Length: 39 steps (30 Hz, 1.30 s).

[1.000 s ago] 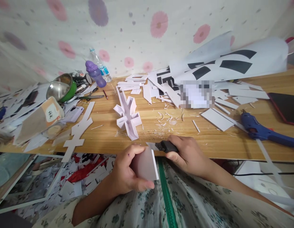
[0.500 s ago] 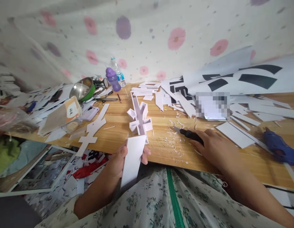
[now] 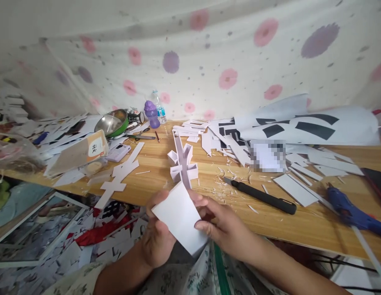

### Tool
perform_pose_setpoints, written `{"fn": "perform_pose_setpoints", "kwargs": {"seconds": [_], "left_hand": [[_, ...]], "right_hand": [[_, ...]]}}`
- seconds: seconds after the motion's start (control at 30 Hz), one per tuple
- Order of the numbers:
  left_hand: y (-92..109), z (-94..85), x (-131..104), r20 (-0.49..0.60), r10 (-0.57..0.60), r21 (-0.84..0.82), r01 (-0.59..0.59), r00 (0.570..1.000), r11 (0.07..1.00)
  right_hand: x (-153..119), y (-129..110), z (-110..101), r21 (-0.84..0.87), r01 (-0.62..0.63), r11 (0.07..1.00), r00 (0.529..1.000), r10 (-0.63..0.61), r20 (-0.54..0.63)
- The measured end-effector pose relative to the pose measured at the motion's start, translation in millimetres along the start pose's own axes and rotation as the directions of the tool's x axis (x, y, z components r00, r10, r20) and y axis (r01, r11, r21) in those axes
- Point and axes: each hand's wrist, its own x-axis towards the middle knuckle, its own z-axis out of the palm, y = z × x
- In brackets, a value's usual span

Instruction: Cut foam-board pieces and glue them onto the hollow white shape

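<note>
A white foam board piece [image 3: 181, 219] is tilted between both my hands, close to my lap. My left hand [image 3: 158, 235] grips its left edge, thumb along the near side. On the right edge, my right hand [image 3: 224, 223] pinches it with thumb and fingers. Just beyond stands a white hollow shape with open box-like arms [image 3: 183, 162], its near end hidden behind the board. A black craft knife [image 3: 264, 196] lies on the table to the right, blade pointing left among curled white shavings [image 3: 231, 176].
A blue glue gun [image 3: 347, 209] lies at the right edge. White offcuts [image 3: 296, 188] cover the right side. Left are a flat cut-out [image 3: 121, 176], a bowl [image 3: 112, 123], scissors [image 3: 142, 133] and a purple bottle [image 3: 151, 114]. Scraps [image 3: 116, 233] litter the floor.
My right hand has let go of the craft knife, leaving it on the table, and has taken hold of the white board, which is now turned. The view has shifted slightly.
</note>
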Motion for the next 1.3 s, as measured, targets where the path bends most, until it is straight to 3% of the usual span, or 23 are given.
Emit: {"fn": "perform_pose_setpoints", "kwargs": {"seconds": [0.1, 0.17, 0.3, 0.4, 0.57, 0.7, 1.3], "left_hand": [[0, -19.3, 2, 0.045, 0.049, 0.067, -0.052, 0.998, 0.996], [-2, -35.5, 6, 0.051, 0.076, 0.165, -0.084, 0.996, 0.983], [-14, -62.7, 8, -0.117, 0.107, 0.566, -0.022, 0.987, 0.824], [-27, -70.4, 6, -0.132, 0.120, 0.695, 0.006, 0.984, 0.719], [-40, -68.4, 13, 0.033, 0.121, 0.775, -0.101, 0.992, 0.623], [-47, -68.9, 24, 0.123, 0.135, 0.789, -0.180, 0.983, 0.587], [-56, -60.2, 44, 0.294, 0.073, 0.709, -0.269, 0.953, 0.652]], "right_hand": [[0, 2, -19, -0.079, 0.006, 0.997, 0.998, -0.012, -0.068], [0, 6, -40, -0.253, 0.024, 0.967, 0.994, -0.050, -0.097], [-1, 22, -70, -0.693, 0.003, 0.721, 0.985, -0.123, -0.123], [-6, 37, -70, -0.825, 0.023, 0.565, 0.993, -0.112, -0.048], [-8, 46, -63, -0.916, 0.082, 0.394, 0.994, -0.104, 0.045], [-1, 43, -65, -0.930, 0.116, 0.348, 0.991, -0.099, 0.087], [2, 48, -64, -0.945, 0.117, 0.306, 0.989, -0.123, 0.082]]}}
